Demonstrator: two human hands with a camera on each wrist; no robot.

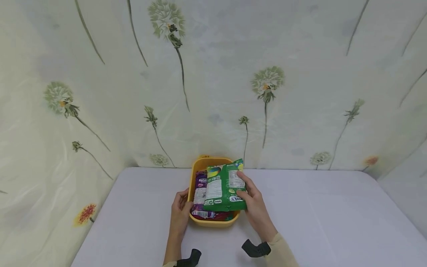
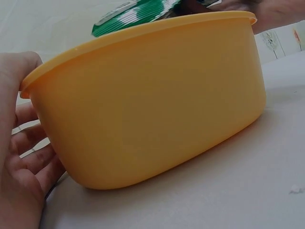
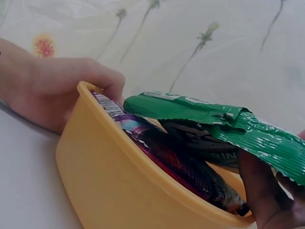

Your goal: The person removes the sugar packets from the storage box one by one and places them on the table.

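Note:
A yellow plastic tub [image 1: 213,224] stands on the table with several snack packets inside. My left hand [image 1: 180,215] grips its left side, thumb over the rim and the other fingers against the outer wall [image 2: 147,105]. In my right hand [image 1: 256,207] is a green snack packet [image 1: 215,188], pinched at its right edge and held tilted over the tub's opening. Beneath it, a purple snack packet [image 1: 200,193] lies along the tub's left side. A dark red packet [image 3: 167,162] shows lower down in the right wrist view, partly hidden by the green one.
A white-covered table [image 1: 320,215] extends to both sides of the tub. Behind it hangs a pale curtain [image 1: 213,74] printed with dandelions, meeting the table's back edge just past the tub. Black wrist straps [image 1: 256,248] sit on both forearms.

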